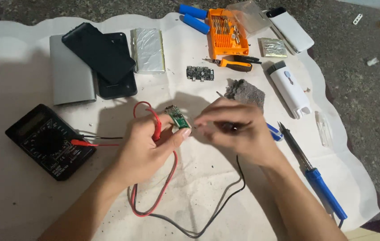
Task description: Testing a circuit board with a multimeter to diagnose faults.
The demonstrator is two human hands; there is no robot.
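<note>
Both forearms reach in from the near edge of the white sheet (208,187) and meet over its middle. The left hand (147,147) curls palm-up, grasping a small green circuit board (177,117) between thumb and fingertips, with the red probe (156,127) tucked under its fingers. The right hand (239,129) bends at the wrist, fingers pinched around a dark probe tip touching the board's right end. A black multimeter (49,140) lies near the left edge.

cloth (225,178) bare ahead — wires (163,192), multimeter (49,140) flank
</note>
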